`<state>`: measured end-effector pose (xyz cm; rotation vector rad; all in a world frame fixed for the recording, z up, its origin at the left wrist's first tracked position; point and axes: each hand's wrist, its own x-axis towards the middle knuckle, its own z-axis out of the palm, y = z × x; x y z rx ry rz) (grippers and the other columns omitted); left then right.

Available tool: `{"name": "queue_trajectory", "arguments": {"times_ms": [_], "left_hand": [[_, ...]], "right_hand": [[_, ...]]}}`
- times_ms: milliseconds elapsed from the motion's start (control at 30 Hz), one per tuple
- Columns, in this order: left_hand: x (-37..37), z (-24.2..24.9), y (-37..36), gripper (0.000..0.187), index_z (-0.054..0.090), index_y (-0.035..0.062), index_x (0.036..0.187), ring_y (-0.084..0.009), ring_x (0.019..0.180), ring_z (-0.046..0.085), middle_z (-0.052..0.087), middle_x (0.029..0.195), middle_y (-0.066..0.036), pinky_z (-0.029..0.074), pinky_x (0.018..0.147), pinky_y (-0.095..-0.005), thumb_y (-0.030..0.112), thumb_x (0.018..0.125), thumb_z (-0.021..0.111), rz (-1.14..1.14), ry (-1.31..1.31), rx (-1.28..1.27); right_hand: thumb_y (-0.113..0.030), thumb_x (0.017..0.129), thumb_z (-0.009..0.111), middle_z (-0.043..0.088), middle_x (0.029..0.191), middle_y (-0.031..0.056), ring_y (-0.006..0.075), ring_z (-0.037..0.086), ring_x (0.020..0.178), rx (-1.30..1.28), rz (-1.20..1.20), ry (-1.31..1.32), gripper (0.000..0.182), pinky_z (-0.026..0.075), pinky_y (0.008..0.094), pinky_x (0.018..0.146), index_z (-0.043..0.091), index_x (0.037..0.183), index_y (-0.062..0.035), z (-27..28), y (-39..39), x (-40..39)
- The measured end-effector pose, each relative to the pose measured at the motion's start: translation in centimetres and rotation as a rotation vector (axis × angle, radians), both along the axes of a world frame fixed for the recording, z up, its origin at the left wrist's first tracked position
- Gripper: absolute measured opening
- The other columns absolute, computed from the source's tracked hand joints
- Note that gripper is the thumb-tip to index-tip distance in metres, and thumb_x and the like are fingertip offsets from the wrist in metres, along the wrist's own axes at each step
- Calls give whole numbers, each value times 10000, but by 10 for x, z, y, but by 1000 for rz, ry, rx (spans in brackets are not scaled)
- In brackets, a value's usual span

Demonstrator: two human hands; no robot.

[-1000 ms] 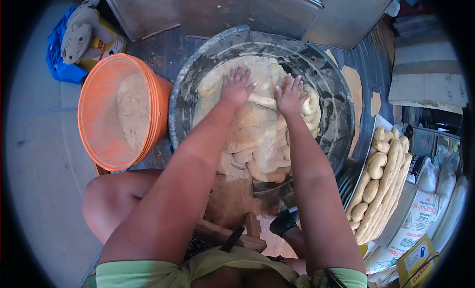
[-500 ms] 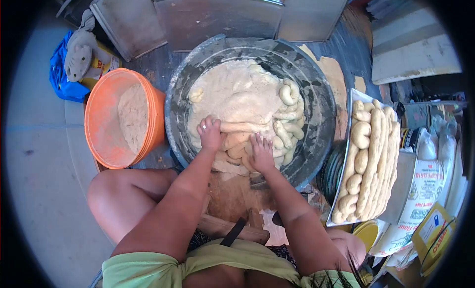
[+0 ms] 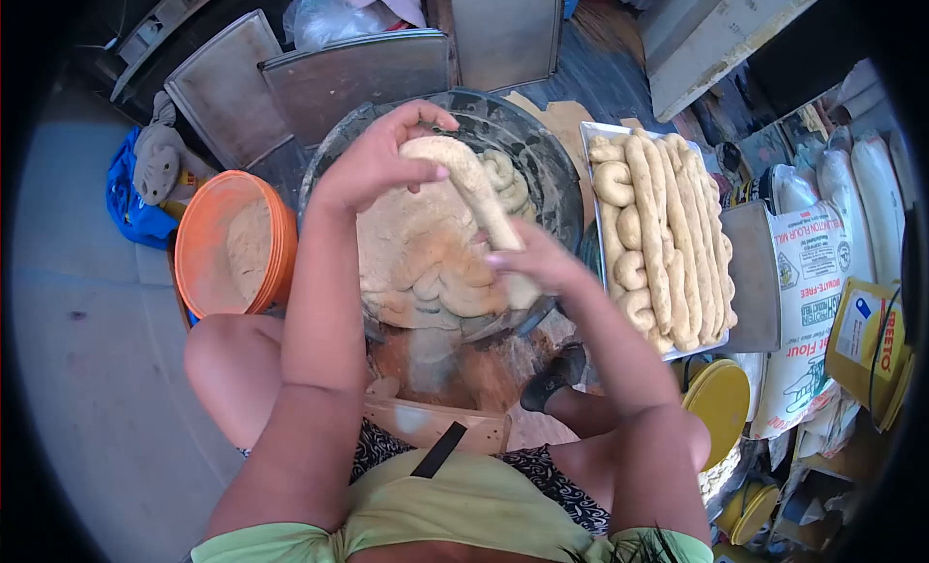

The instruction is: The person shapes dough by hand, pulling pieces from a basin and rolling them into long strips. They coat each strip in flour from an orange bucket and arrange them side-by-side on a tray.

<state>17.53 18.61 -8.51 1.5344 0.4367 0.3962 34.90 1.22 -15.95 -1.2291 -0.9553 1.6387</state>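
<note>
A thick, floury dough rope (image 3: 471, 188) hangs between my hands above a round dark tub (image 3: 334, 142). My left hand (image 3: 395, 159) grips its upper end, fingers curled around it. Lower down and to the right, my right hand (image 3: 537, 260) is wrapped around the rope near its lower end, blurred by motion. Inside the tub lie a floury dough mass (image 3: 397, 244) and coiled dough pieces (image 3: 505, 176). On the right, a metal tray (image 3: 608, 242) holds several long dough ropes (image 3: 682, 239) and some curled ones.
Nested orange tubs (image 3: 281, 239) with flour stand at the left. Metal sheets (image 3: 363, 84) lean behind the dark tub. Printed flour sacks (image 3: 808, 302) and yellow buckets (image 3: 718, 408) are at the right. A wooden board (image 3: 445, 426) lies before my lap.
Both hands have risen from the dough in the tub, now with a dough rope between them. The view has shifted, and the tray appears farther left.
</note>
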Motion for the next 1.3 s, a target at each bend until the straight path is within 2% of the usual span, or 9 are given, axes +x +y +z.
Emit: {"name": "queue_trajectory", "arguments": {"times_ms": [100, 233, 500, 667, 733, 867, 933, 1167, 1300], "left_hand": [[22, 5, -4, 404, 555, 8, 1083, -79, 717, 541, 591, 879, -34, 428, 566, -202, 40, 703, 688, -147, 46, -81], [114, -2, -31, 326, 589, -14, 1081, -117, 811, 554, 594, 977, -84, 460, 669, -237, 39, 766, 652, -311, 19, -45], [375, 2, -105, 271, 632, -48, 993, -176, 800, 626, 635, 904, -120, 516, 734, -276, -44, 722, 632, -170, -192, 23], [467, -37, -120, 254, 658, -29, 950, -254, 799, 645, 651, 844, -164, 516, 740, -348, 43, 709, 621, 20, -46, 561], [481, -64, -121, 246, 672, 12, 938, -330, 883, 613, 636, 924, -187, 492, 782, -413, 100, 728, 580, -34, 181, 1115], [480, -87, -139, 247, 679, 110, 963, -315, 1011, 537, 588, 1067, -102, 454, 856, -384, 121, 767, 528, 26, 257, 1303], [481, -84, -152, 302, 651, 112, 1044, -305, 1125, 461, 534, 1183, -113, 370, 941, -434, 227, 825, 478, -109, 131, 1236], [479, -97, -163, 602, 478, 180, 1312, -280, 1381, 168, 309, 1451, -85, 70, 1091, -552, 565, 905, 256, -598, 257, 1199], [414, -99, -163, 532, 470, 171, 1313, -306, 1382, 143, 254, 1467, -119, 64, 1091, -550, 490, 890, 414, -45, -132, 1132]], "right_hand": [[-125, 679, 704, 526, 784, 49, 109, 528, 521, -58, -67, 113, 736, 451, 218, 468, 366, 1329, -55, 79, -61, 68], [-150, 714, 642, 549, 1018, 65, 92, 531, 609, -68, -163, -337, 648, 443, 195, 527, 429, 1316, -37, 131, -137, 155], [-79, 890, 520, 568, 861, 14, 45, 479, 604, 5, -945, -730, 380, 420, 172, 528, 499, 1269, -83, 94, -236, 275], [-93, 862, 574, 561, 916, 31, 97, 530, 667, -114, -680, -632, 398, 467, 242, 605, 491, 1249, -52, 46, -235, 297], [-86, 858, 577, 568, 933, 34, 103, 537, 710, -114, -587, -677, 395, 468, 253, 646, 494, 1241, -42, 25, -237, 314], [-197, 900, 528, 504, 1214, 119, 193, 467, 1112, -130, -585, -945, 445, 352, 299, 954, 429, 1298, -26, 15, -208, 320], [-302, 937, 447, 309, 1428, 171, 251, 249, 1343, 15, -677, -799, 542, 182, 325, 1086, 309, 1389, -35, -6, -190, 310], [-355, 920, 446, 225, 1467, 190, 296, 182, 1374, -53, -455, -1130, 670, 92, 445, 1104, 155, 1434, -39, -10, -175, 306], [-378, 907, 456, 206, 1479, 172, 289, 161, 1382, -71, -388, -1330, 697, 39, 506, 1094, 147, 1437, -48, -9, -169, 298]]}}
